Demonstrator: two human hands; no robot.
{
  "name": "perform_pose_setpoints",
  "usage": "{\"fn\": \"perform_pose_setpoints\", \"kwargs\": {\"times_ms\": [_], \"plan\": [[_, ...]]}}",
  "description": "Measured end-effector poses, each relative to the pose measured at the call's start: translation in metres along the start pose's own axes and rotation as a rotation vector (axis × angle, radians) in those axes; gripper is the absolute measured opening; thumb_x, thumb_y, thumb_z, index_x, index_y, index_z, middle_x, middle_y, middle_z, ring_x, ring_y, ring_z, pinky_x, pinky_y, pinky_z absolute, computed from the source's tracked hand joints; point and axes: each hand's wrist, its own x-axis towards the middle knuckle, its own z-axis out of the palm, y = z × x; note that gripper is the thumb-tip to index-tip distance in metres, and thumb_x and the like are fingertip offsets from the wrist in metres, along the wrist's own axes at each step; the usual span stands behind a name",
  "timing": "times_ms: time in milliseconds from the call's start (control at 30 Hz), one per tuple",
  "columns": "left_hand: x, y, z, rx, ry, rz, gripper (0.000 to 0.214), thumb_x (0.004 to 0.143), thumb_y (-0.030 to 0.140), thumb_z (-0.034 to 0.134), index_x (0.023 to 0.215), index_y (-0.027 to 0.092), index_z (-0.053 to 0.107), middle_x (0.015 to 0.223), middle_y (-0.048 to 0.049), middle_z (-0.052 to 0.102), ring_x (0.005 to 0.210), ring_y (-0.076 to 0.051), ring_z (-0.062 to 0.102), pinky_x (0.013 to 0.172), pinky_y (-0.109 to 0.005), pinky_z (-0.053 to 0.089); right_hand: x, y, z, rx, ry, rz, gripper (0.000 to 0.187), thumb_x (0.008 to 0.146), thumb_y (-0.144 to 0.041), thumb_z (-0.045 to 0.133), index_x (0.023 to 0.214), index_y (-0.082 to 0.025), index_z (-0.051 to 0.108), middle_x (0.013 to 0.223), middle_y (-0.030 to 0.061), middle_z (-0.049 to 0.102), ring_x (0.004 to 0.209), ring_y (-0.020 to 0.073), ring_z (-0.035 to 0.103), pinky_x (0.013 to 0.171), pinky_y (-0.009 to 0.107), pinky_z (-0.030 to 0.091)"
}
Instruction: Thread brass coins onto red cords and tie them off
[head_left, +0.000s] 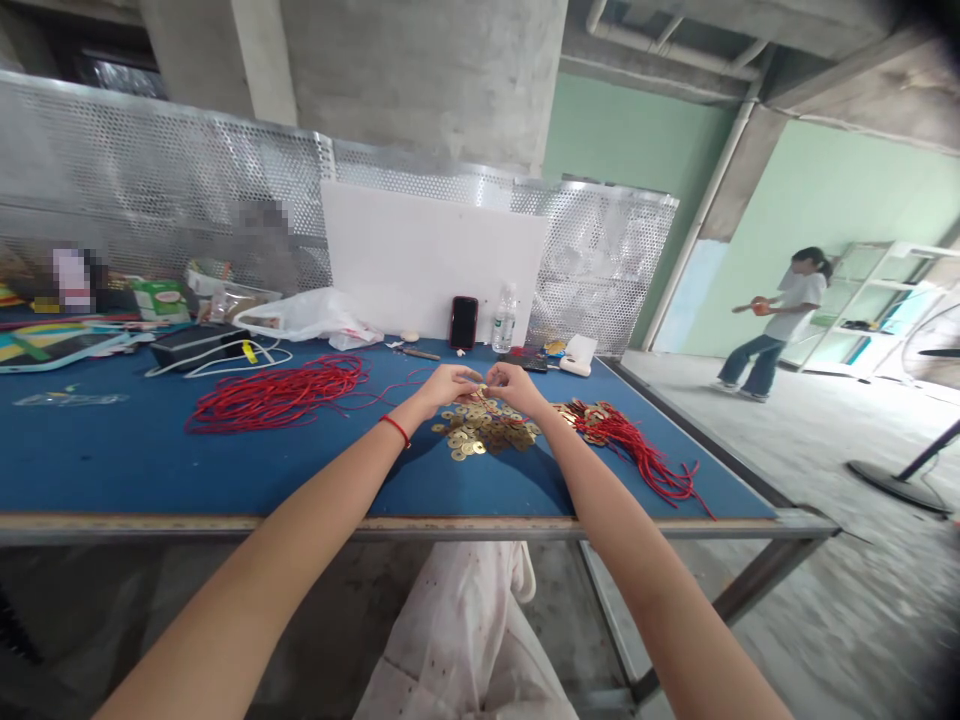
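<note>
My left hand (pixel 448 387) and my right hand (pixel 511 388) meet above a heap of brass coins with square holes (pixel 484 430) on the blue tabletop (pixel 105 450). Their fingertips pinch something small that looks like one brass coin, partly hidden by my fingers. A red cord bracelet (pixel 395 430) circles my left wrist. To the left of my left hand lies a loose tangle of thin red cords (pixel 277 395). Right of my right hand, a bundle of red cords tied with brass coins (pixel 619 445) trails towards the table's front corner.
A phone (pixel 463 322), water bottle (pixel 504 320) and white plastic bag (pixel 300 316) stand at the back, before a white board (pixel 431 255) and perforated metal panel (pixel 600 260). Cables and a black box (pixel 196 347) lie back left. A standing person (pixel 787 320) is off to the right.
</note>
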Motion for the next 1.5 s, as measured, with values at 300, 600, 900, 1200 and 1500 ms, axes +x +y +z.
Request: {"fn": "perform_pose_setpoints", "kwargs": {"times_ms": [300, 600, 900, 1200, 1500], "plan": [[0.001, -0.004, 0.001, 0.023, 0.023, 0.013, 0.045, 0.054, 0.030, 0.084, 0.090, 0.011, 0.065, 0.068, -0.0078, 0.070, 0.066, -0.021, 0.066, 0.065, -0.033, 0.051, -0.002, -0.001, -0.001, 0.011, -0.070, 0.036, 0.010, 0.063, -0.022, 0.063, 0.067, -0.015, 0.058, 0.062, -0.0015, 0.059, 0.061, 0.0110, 0.052, 0.058, 0.022, 0.036], [0.000, 0.002, 0.002, 0.022, 0.101, 0.046, 0.038, 0.054, 0.029, 0.082, 0.084, 0.014, 0.064, 0.072, -0.0064, 0.070, 0.066, -0.019, 0.065, 0.062, -0.029, 0.049, 0.000, -0.001, 0.003, 0.171, -0.013, 0.054, 0.021, 0.063, -0.023, 0.066, 0.076, -0.017, 0.051, 0.072, -0.0031, 0.056, 0.068, 0.0112, 0.052, 0.064, 0.024, 0.041], [-0.002, 0.005, -0.002, -0.120, 0.011, 0.049, 0.042, 0.057, 0.032, 0.080, 0.091, 0.015, 0.063, 0.081, -0.0056, 0.070, 0.072, -0.017, 0.066, 0.070, -0.031, 0.051, -0.005, -0.004, -0.008, 0.471, -0.208, 0.148, 0.028, 0.068, -0.016, 0.063, 0.096, -0.018, 0.056, 0.075, -0.0011, 0.066, 0.075, 0.0135, 0.061, 0.072, 0.027, 0.047], [0.002, 0.002, -0.004, -0.071, 0.054, 0.076, 0.035, 0.056, 0.030, 0.079, 0.084, 0.013, 0.066, 0.076, -0.0051, 0.070, 0.068, -0.015, 0.062, 0.071, -0.029, 0.049, -0.002, 0.002, -0.020, 0.506, -0.106, 0.215, 0.018, 0.065, -0.022, 0.067, 0.081, -0.015, 0.065, 0.066, -0.0012, 0.062, 0.061, 0.0086, 0.054, 0.061, 0.022, 0.045], [0.003, 0.003, -0.005, -0.167, 0.052, 0.069, 0.036, 0.053, 0.026, 0.082, 0.082, 0.013, 0.064, 0.075, -0.0038, 0.068, 0.069, -0.013, 0.063, 0.072, -0.028, 0.049, -0.002, -0.001, -0.039, 0.866, 0.020, 0.210, 0.018, 0.072, -0.024, 0.061, 0.088, -0.019, 0.059, 0.079, 0.0007, 0.064, 0.066, 0.0099, 0.057, 0.074, 0.025, 0.050]]}}
